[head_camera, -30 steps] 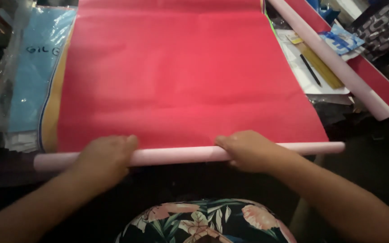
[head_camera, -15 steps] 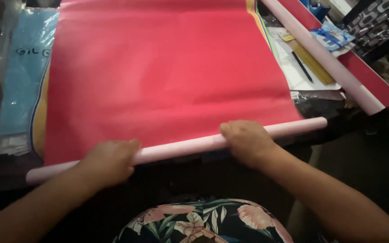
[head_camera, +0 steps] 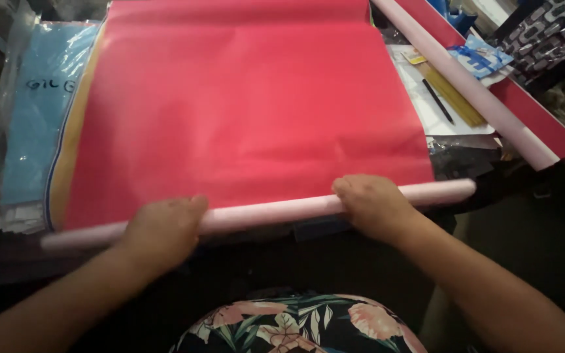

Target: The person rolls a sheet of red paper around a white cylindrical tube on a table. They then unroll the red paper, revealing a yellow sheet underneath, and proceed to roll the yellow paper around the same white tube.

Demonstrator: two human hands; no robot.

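My left hand and right hand both wrapped over pale pink roll at near edge of red sheet, fingers curled on top. Roll lies across table front, tilted, right end higher. Sheet spread flat away from me. Second roll at right, beside pen. Blue plastic bag at left.

The pale pink roll has tilted more, its right end now farther than its left. The left hand and right hand have followed it.
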